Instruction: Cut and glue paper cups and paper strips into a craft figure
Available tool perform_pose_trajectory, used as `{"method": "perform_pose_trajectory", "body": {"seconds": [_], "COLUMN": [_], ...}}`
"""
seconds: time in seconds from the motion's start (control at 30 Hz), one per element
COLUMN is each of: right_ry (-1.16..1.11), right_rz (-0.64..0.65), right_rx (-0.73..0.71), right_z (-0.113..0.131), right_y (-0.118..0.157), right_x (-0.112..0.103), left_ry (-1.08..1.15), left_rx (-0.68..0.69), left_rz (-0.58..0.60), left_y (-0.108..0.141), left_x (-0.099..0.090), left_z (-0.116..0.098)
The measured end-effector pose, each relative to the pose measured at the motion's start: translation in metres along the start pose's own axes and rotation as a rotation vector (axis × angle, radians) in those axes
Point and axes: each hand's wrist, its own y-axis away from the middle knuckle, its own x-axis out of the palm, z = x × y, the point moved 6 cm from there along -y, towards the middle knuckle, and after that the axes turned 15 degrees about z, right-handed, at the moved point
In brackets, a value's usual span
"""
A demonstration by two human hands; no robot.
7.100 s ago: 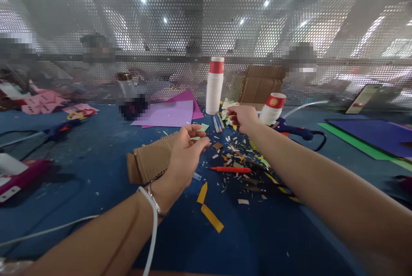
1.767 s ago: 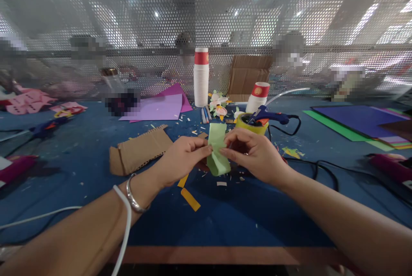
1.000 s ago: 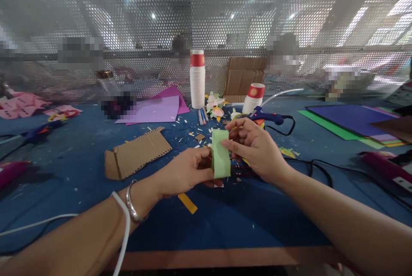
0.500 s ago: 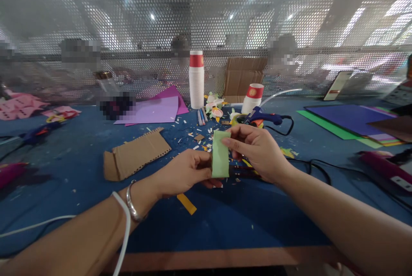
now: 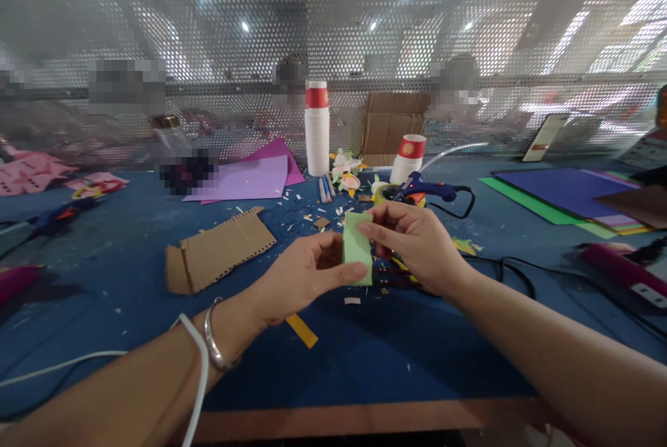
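Observation:
A small light green paper piece is held upright between both hands above the blue table. My right hand pinches its upper right edge, thumb on the near face. At its lower left, my left hand grips it with the thumb laid across the front; the fingers behind are partly hidden. An orange paper strip lies on the table below my left hand. Small paper scraps are scattered beyond the hands, and a white scrap lies just below the green piece.
Cardboard lies at left. Behind stand a tall cup stack and a shorter one, near a blue glue gun. Coloured sheets and a magenta power strip are at right, with black cables.
My left thumb has moved from the green piece's left edge to across its lower front. My right hand keeps nearly the same hold.

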Motion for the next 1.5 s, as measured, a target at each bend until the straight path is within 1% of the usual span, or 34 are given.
{"method": "perform_pose_trajectory", "body": {"seconds": [0.1,0.2,0.43,0.63,0.73,0.93,1.1,1.33,1.5], "right_ry": [0.003,0.015,0.020,0.012,0.013,-0.006,0.025,0.035,0.020], "right_rz": [0.002,0.016,0.028,0.031,0.032,0.034,0.053,0.102,0.115], "right_rx": [0.015,0.034,0.017,0.024,0.025,0.013,0.007,0.031,0.036], "right_z": [-0.002,-0.004,-0.005,-0.002,-0.002,-0.001,0.000,-0.001,-0.001], "right_y": [0.000,0.000,0.000,0.001,0.001,0.001,0.003,0.005,0.005], "right_x": [0.001,0.001,0.001,0.003,0.004,0.003,0.005,0.010,0.012], "left_ry": [0.015,0.015,0.043,0.089,0.111,0.149,0.151,0.153,0.150], "left_rx": [0.004,-0.007,-0.016,-0.044,-0.071,-0.068,-0.113,-0.159,-0.178], "left_rz": [0.045,0.056,0.078,0.129,0.139,0.155,0.168,0.270,0.299], "left_y": [-0.002,-0.003,-0.003,-0.003,-0.002,-0.001,0.003,0.007,0.008], "left_x": [0.003,0.002,0.001,0.006,0.007,0.010,0.010,0.011,0.013], "left_z": [0.004,0.009,0.014,0.014,0.014,0.012,0.009,0.010,0.010]}}
